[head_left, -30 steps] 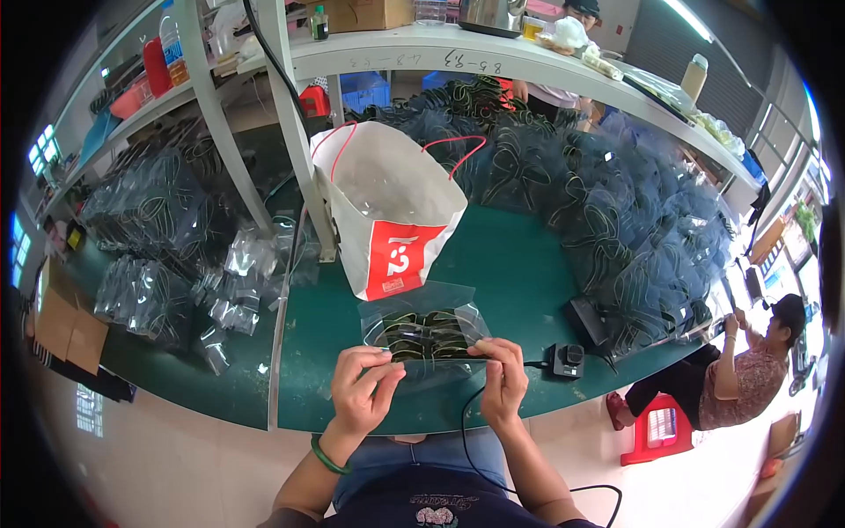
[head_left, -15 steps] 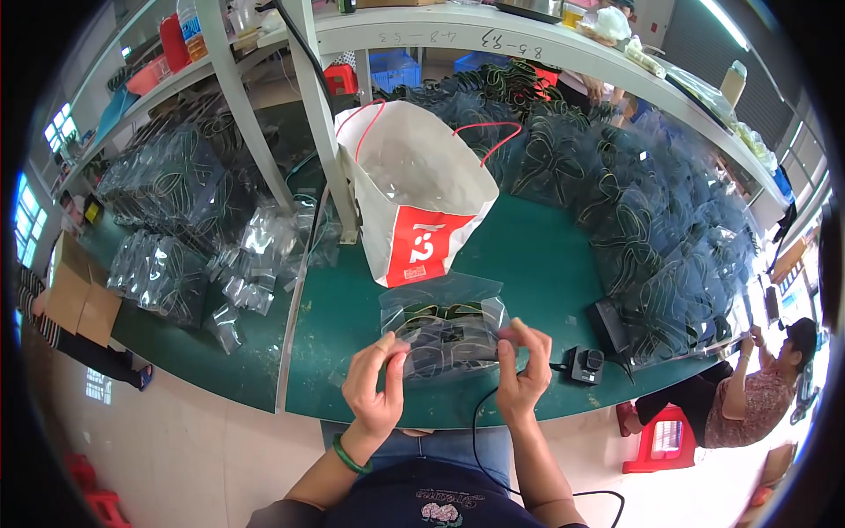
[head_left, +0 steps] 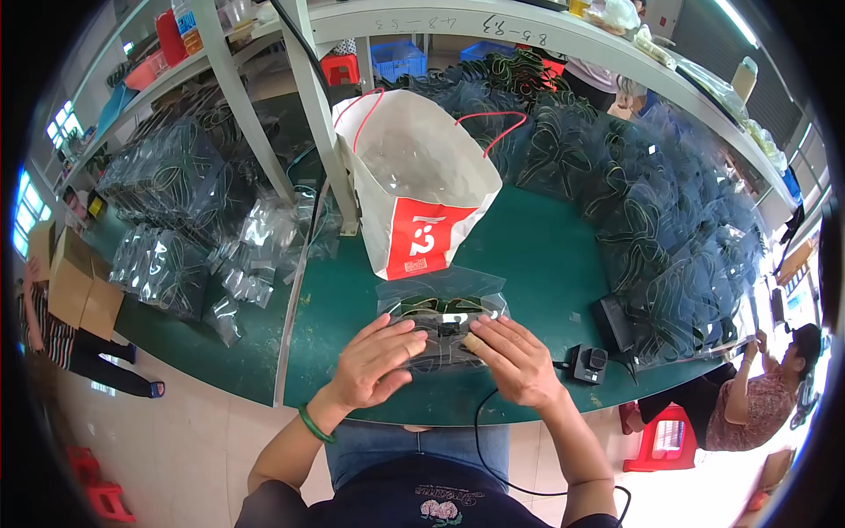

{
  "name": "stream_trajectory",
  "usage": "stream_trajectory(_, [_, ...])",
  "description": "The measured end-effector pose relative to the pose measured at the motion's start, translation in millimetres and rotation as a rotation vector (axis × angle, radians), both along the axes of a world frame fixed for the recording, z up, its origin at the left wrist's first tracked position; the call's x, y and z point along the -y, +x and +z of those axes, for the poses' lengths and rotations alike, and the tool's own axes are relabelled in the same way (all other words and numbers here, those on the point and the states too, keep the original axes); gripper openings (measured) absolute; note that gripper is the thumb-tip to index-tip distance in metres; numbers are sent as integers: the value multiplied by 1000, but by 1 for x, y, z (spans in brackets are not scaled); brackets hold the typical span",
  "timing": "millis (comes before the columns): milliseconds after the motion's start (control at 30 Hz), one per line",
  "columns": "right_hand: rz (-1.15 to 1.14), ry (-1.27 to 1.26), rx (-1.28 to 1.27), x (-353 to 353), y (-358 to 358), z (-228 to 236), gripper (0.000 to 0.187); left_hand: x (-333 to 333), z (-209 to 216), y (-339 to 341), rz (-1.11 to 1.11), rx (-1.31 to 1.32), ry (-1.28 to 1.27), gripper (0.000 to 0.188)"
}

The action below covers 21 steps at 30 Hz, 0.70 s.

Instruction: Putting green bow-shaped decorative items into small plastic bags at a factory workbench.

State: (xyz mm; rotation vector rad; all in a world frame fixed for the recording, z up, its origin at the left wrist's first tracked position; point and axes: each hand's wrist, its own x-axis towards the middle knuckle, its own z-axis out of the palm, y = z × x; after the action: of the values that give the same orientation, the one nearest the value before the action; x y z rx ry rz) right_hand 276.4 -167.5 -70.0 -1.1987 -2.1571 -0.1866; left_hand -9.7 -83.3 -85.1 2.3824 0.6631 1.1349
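A clear plastic bag (head_left: 440, 286) lies on the green table in front of me, with a dark item trimmed in green and gold inside it. My left hand (head_left: 377, 356) rests flat on the left part of the bag, fingers stretched out. From the other side, my right hand (head_left: 518, 359) lies on the right part, its fingers also extended and pointing inward. Between the fingertips a small dark square shows on the packed item. Just beyond the bag stands a white and red paper bag (head_left: 421, 233) with red cord handles, holding clear plastic.
Packed bags are heaped on the right (head_left: 673, 238) and stacked on the left (head_left: 163, 176). A small black camera-like device (head_left: 587, 363) with a cable sits right of my hand, beside a black box (head_left: 612, 322). A white shelf post (head_left: 319, 132) rises behind. One person sits at right.
Both hands went from pinching the bag's side edges to lying flat over it, fingers spread inward. The person at far left has shifted beside the cardboard box.
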Motion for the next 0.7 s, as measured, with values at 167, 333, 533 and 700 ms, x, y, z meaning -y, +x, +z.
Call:
stream_trajectory(167, [49, -8, 4, -12, 7, -9, 48, -11, -9, 0, -63, -97, 262, 49])
stream_trajectory(333, [97, 37, 35, -18, 9, -12, 49, -14, -15, 0, -59, -103, 244, 36])
stream_trajectory(533, [132, 4, 45, -20, 11, -9, 44, -17, -12, -1, -104, -116, 260, 30])
stream_trajectory(700, [101, -85, -32, -16, 28, -2, 44, -31, -8, -20, -88, -102, 173, 46])
